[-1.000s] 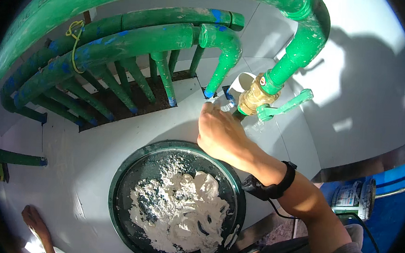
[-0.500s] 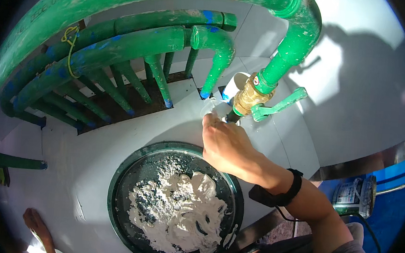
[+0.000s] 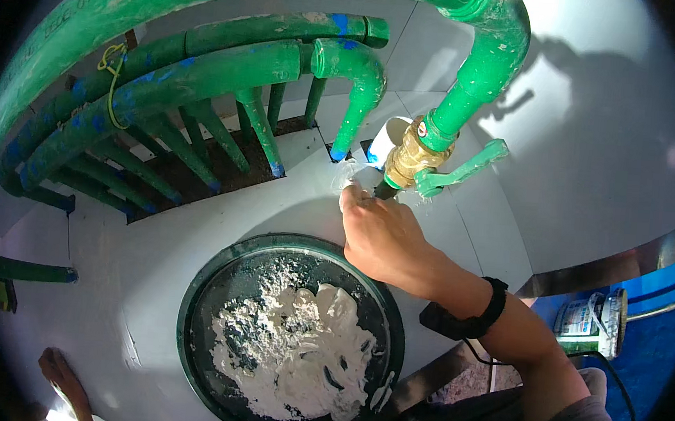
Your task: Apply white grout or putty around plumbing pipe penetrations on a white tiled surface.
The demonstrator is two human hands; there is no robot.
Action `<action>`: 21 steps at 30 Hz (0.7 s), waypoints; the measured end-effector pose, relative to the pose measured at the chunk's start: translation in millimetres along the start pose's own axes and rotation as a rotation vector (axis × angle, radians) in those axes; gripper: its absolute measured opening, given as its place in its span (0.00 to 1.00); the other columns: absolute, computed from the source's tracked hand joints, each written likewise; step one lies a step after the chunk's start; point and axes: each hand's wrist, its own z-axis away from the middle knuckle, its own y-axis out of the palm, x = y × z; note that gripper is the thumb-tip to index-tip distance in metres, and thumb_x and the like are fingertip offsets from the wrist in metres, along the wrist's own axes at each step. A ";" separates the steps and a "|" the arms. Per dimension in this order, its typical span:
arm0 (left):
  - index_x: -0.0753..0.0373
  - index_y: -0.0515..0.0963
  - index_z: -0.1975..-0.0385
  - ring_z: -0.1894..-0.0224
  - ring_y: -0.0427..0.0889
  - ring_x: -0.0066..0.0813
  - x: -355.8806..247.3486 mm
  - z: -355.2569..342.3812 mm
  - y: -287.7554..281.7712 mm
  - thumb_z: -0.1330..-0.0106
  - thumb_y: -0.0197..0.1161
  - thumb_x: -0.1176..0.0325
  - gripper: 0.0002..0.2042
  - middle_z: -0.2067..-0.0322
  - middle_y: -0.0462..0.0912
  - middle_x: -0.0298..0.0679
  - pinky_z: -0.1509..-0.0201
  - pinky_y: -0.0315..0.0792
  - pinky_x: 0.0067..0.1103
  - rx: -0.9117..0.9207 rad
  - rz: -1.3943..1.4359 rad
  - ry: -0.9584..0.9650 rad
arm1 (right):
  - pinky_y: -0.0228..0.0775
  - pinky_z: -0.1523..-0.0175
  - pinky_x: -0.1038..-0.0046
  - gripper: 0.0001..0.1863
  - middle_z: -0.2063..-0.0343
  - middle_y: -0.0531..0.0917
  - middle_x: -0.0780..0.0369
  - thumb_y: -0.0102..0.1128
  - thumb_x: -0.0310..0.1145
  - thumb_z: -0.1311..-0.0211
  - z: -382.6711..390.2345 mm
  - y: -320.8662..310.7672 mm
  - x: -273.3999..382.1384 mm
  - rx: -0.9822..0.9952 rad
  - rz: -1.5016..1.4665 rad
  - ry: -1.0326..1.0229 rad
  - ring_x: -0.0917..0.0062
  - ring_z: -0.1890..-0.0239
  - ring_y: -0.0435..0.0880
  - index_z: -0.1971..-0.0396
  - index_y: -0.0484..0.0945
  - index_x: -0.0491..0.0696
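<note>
i'm seeing right hand (image 3: 383,235) curled mid-frame, can't tell its hold, near brass valve (image 3: 413,155), lumpy white paste (image 3: 291,375) lying below.

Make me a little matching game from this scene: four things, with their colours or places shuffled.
1. Right hand
2. Round tray
3. Valve body
4. Thin cord

A. Brass-coloured, with a green handle
B. Yellow, looped around a green pipe
C. Black band at its wrist
D. Dark green, holding white paste

Pairs: 1-C, 2-D, 3-A, 4-B
</note>
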 end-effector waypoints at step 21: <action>0.68 0.71 0.40 0.37 0.71 0.48 -6.3 1.3 0.6 0.22 0.53 0.57 0.21 0.41 0.73 0.52 0.31 0.63 0.37 0.081 -0.044 -0.033 | 0.75 0.68 0.54 0.11 0.70 0.84 0.53 0.58 0.27 0.45 53.5 -30.7 -32.2 0.157 0.076 -0.231 0.53 0.71 0.85 0.62 0.72 0.44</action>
